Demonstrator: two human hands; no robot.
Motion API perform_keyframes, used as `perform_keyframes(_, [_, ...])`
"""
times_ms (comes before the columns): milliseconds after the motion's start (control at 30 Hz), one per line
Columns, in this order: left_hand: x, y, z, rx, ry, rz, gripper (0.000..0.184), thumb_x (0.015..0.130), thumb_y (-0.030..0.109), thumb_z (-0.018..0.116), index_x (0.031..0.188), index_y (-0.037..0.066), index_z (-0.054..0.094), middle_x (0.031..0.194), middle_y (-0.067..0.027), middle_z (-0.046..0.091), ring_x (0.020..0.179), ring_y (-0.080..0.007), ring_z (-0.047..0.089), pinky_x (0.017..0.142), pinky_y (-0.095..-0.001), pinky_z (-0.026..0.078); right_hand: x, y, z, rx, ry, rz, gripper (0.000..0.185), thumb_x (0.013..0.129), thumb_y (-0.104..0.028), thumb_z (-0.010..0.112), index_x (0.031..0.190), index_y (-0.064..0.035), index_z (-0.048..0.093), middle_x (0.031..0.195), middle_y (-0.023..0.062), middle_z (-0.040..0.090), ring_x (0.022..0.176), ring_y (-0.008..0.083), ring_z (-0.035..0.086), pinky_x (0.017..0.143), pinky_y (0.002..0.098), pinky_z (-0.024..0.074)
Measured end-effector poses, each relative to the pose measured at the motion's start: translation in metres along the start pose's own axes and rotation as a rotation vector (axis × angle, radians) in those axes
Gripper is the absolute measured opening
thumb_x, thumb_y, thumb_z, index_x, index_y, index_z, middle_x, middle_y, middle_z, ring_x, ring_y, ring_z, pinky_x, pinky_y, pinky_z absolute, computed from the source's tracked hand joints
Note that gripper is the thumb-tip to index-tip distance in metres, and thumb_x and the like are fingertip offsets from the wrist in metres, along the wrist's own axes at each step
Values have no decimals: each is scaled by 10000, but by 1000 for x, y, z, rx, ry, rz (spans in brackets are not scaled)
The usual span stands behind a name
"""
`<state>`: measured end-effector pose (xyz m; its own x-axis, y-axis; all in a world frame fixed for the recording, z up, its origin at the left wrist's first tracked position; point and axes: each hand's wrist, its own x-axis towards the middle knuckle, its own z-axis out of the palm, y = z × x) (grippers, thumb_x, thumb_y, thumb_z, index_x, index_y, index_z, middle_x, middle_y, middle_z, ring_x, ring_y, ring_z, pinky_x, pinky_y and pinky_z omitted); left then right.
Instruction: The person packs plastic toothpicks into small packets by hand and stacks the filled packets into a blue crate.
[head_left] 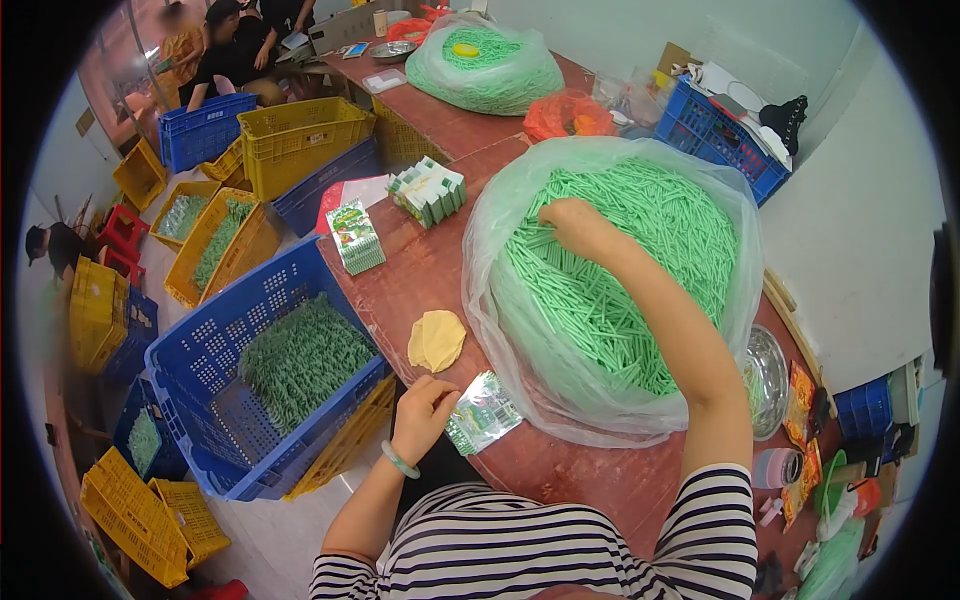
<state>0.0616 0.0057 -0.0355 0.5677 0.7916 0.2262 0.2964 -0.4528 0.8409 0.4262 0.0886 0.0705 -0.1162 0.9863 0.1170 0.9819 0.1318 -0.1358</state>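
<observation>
My right hand (pixel 580 228) reaches into a large clear plastic bag (pixel 490 270) full of thin pale-green sticks (pixel 620 290). Its fingers are pinched together at the far left of the pile, on sticks there; how many is hidden. Low on the table's near edge, my left hand (pixel 425 412) has its thumb and fingers closed at the corner of a fanned stack of shiny printed packets (pixel 485 415). What lies between those fingertips, if anything, is too small to make out. A folded yellow cloth (pixel 437 340) lies just beyond it.
A blue crate (pixel 215 440) holding filled packets (pixel 305 360) stands left of the red table (pixel 400 270). Printed packet stacks (pixel 428 190) sit farther back, near a second stick bag (pixel 485 65). A metal bowl (pixel 768 385) is at right. People and yellow crates (pixel 305 140) occupy the far left.
</observation>
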Motion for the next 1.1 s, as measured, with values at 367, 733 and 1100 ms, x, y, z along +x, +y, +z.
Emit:
perform_keyframes(367, [0,1,0,-1,17,9,72,814,62,677,870,17,685,721,-96,539,611,-217,545,568,-319,437,-2,-15,-13,-40,115,117,228,779,-233,730,775,-29,629,872,142,640,830,332,636,703,439,489])
perform_keyframes(733, [-1,4,-2,-22,23,14,75,816,62,682,875,15,685,739,-93,545,620,-202,549,577,-306,440,16,-1,-12,-142,-28,171,124,744,-123,704,818,-33,662,932,145,654,877,328,646,742,459,511])
perform_keyframes(1100, [0,10,-3,-63,-96,-89,165,796,136,730,908,23,684,803,-84,562,657,-207,579,613,-303,479,7,-24,-2,188,-122,-4,398,694,111,566,1063,-15,647,1010,195,658,993,367,622,868,427,495])
